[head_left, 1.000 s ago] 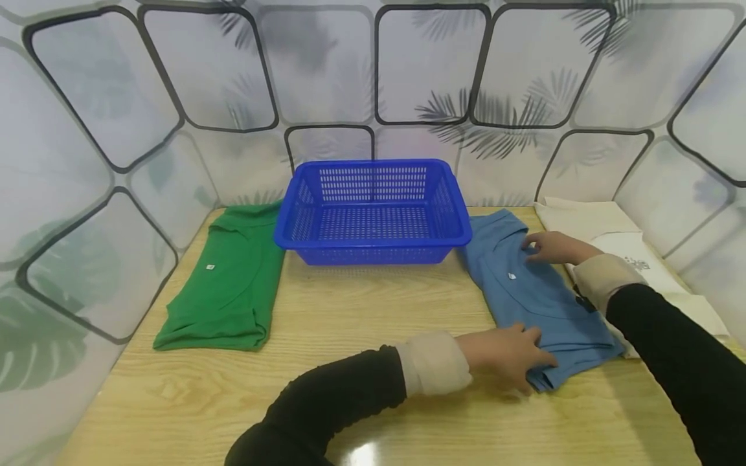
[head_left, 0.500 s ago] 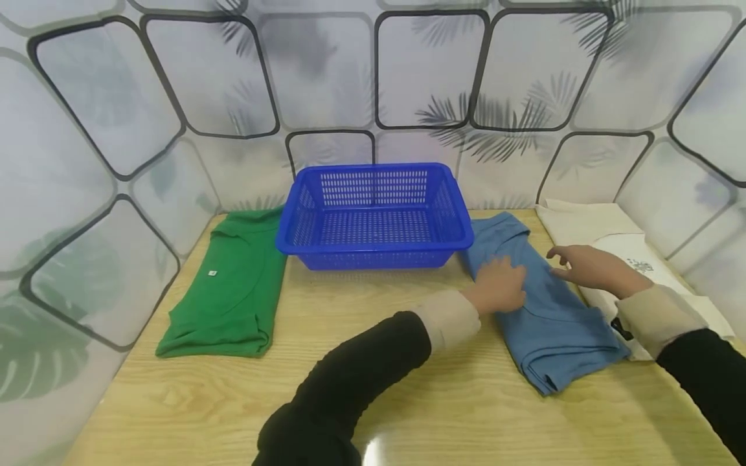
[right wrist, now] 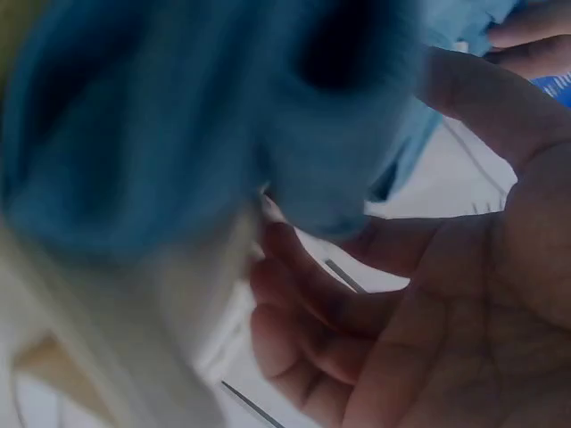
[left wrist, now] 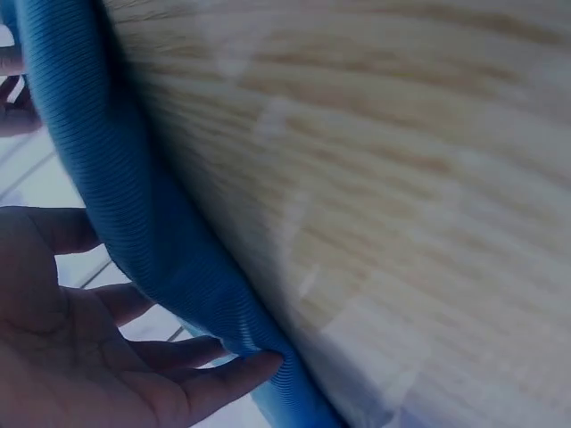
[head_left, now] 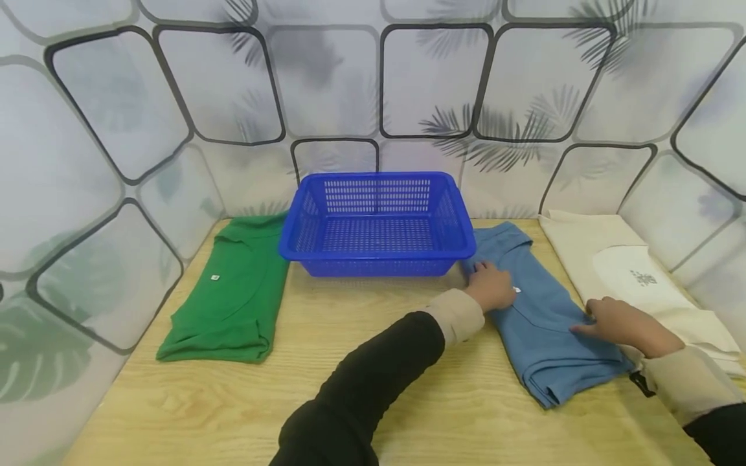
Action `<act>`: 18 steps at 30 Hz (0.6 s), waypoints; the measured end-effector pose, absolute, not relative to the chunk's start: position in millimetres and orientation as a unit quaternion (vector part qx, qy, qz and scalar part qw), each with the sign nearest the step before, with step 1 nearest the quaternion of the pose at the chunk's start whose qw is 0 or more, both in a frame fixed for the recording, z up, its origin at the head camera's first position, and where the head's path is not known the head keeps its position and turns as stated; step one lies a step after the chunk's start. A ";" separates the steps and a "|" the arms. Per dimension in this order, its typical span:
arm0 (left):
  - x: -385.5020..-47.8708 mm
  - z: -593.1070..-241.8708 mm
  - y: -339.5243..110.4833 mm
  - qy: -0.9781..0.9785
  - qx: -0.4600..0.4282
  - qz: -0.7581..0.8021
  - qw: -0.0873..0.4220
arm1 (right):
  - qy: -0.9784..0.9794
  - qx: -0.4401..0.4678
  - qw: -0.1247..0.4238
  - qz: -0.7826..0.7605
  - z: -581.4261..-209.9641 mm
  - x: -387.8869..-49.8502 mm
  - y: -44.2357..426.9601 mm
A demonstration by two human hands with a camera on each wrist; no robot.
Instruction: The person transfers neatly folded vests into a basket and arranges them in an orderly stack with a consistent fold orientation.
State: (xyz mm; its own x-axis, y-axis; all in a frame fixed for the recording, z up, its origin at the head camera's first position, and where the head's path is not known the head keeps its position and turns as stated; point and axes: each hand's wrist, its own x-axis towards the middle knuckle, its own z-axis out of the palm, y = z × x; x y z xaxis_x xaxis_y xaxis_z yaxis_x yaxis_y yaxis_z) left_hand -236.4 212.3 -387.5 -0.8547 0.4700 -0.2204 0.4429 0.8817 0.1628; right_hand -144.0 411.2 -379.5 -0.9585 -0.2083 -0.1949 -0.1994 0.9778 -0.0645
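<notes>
A folded blue T-shirt (head_left: 544, 323) lies on the table to the right of the basket, at a slant. My left hand (head_left: 491, 287) is at its upper left edge; in the left wrist view the fingers (left wrist: 192, 392) reach out along the ribbed cloth, touching it. My right hand (head_left: 626, 323) is at the shirt's right edge near the lower folds. The right wrist view has its fingers (right wrist: 294, 348) loosely bent beside the blurred blue cloth, with no firm grip visible. Part of the shirt's left edge is hidden under my left hand.
A blue plastic basket (head_left: 379, 266) stands at the back middle, its inside bare. A folded green T-shirt (head_left: 233, 298) lies left of it. At the far right lies a folded cream garment (head_left: 588, 236) with a print. Patterned walls (head_left: 332, 84) enclose the wooden table (head_left: 233, 414).
My left hand has moved from the shirt's lower corner up to its upper left edge. My right hand has come down along the right edge. The head view has tilted slightly upward.
</notes>
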 end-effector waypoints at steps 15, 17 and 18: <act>-234.5 -378.7 209.7 0.951 0.287 -0.001 0.112 | 0.974 -0.090 0.163 -0.131 -355.2 -153.2 415.8; -231.2 -376.3 210.2 0.949 0.299 -0.021 0.102 | 0.975 -0.084 0.156 -0.135 -347.5 -154.6 421.1; -229.4 -375.1 210.7 0.947 0.305 -0.028 0.099 | 0.977 -0.081 0.148 -0.132 -343.9 -155.6 424.2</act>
